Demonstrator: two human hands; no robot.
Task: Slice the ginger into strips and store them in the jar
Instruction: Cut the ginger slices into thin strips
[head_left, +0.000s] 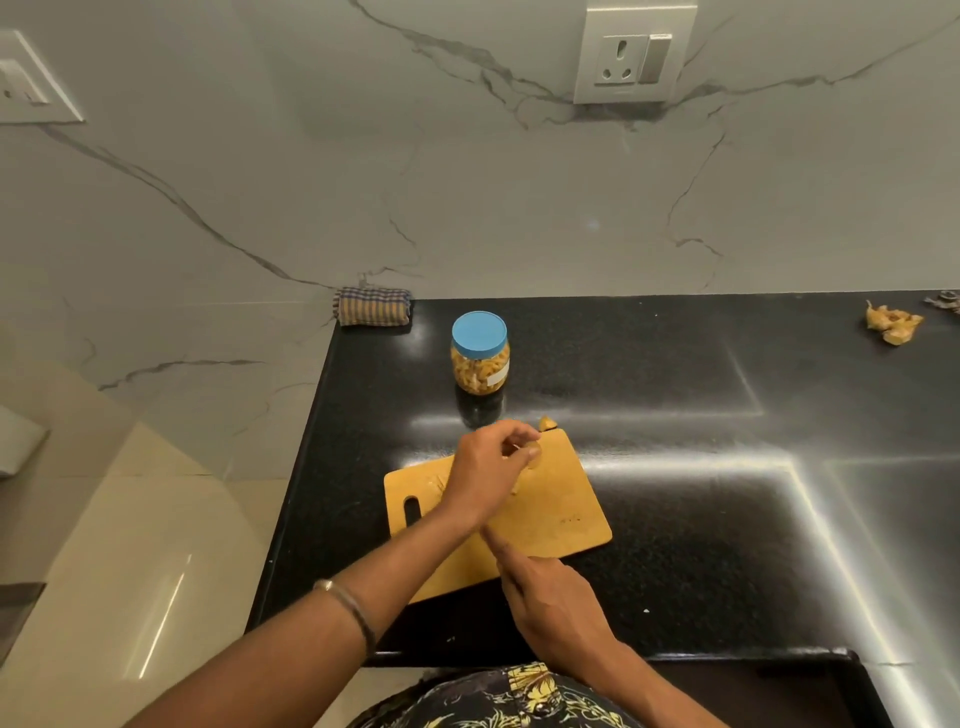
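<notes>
A wooden cutting board lies on the black counter. My left hand hovers over the board's far half and pinches a small pale piece of ginger at its fingertips. Another ginger bit sits at the board's far edge. My right hand is at the board's near edge, one finger stretched toward my left wrist and the others curled under; what it holds is hidden. Behind the board stands the jar, blue lid on, full of yellowish pieces.
A heap of ginger pieces lies at the far right of the counter. A folded checked cloth rests in the back left corner against the marble wall. The counter's left edge drops to a tiled floor.
</notes>
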